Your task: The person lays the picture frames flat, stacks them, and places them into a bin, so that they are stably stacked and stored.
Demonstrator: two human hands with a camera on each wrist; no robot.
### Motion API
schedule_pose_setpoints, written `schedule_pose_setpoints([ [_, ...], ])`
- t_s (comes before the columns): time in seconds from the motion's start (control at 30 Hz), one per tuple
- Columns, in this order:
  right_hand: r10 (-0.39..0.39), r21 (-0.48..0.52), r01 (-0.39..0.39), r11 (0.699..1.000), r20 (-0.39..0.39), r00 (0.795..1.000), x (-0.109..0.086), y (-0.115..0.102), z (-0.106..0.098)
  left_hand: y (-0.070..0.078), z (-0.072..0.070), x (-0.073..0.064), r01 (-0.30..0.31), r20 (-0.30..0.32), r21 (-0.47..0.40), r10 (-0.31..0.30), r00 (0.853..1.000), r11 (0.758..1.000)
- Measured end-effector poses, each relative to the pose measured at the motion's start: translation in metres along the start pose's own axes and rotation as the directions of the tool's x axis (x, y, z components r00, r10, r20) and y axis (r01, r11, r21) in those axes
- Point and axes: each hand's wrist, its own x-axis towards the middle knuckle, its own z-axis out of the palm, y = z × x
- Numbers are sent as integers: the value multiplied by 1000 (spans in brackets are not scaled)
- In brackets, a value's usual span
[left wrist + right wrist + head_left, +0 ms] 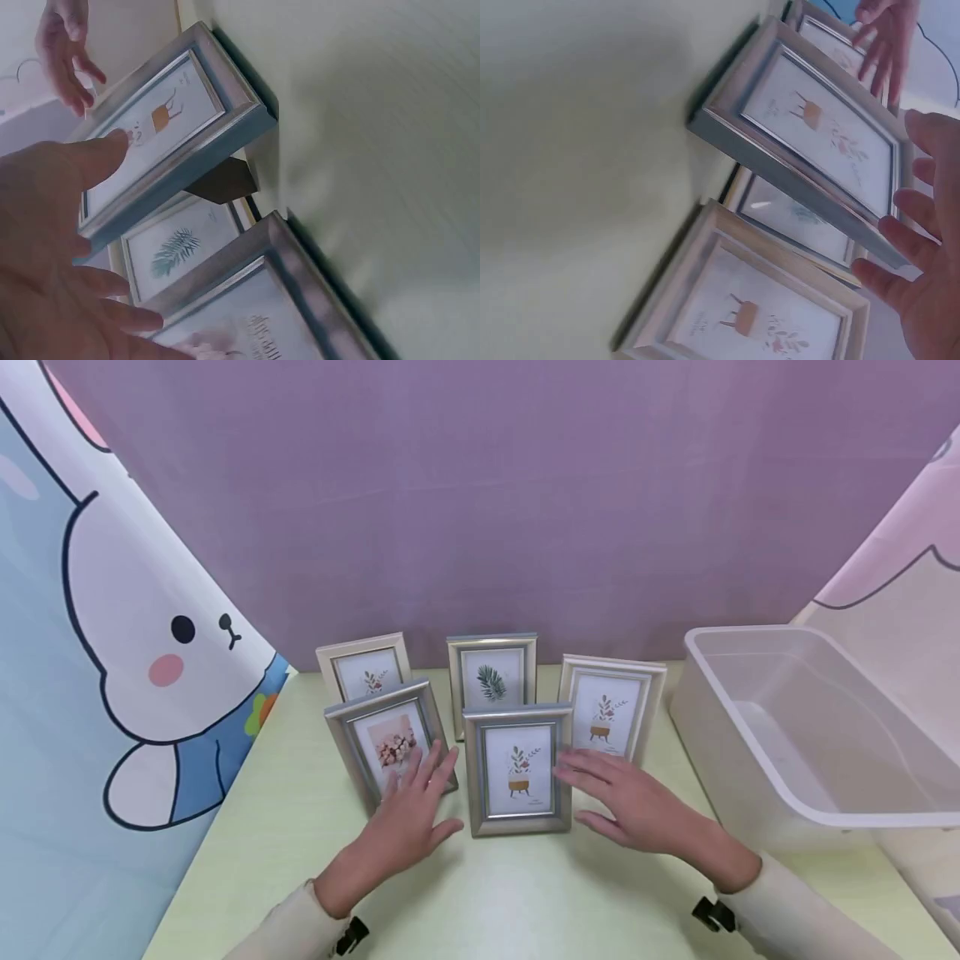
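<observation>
Left hand: fingers spread, left of the front frame. Right hand: fingers extended, right of it.

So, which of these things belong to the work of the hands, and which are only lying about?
Likely in the work: left hand, right hand, front pink-flower frame, front potted-plant frame, back-left frame, back leaf frame, back-right frame.

Likely just around: plastic bin (its role is unclear), rabbit-print cloth, purple backdrop, table.

no readable text: the lettering on the blossom print (left wrist view) seems too blurred.
</observation>
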Motion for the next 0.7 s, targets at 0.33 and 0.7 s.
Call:
schedule_pose_setpoints([
  [0.33, -33, 52, 47, 998, -245, 969, 42, 8, -5, -11, 15, 19, 104, 23, -483, -106, 994, 869],
  [0.7, 71, 47, -60, 997, -289, 955, 91, 3, -8, -8, 36, 38, 149, 78, -664, -130, 988, 733],
])
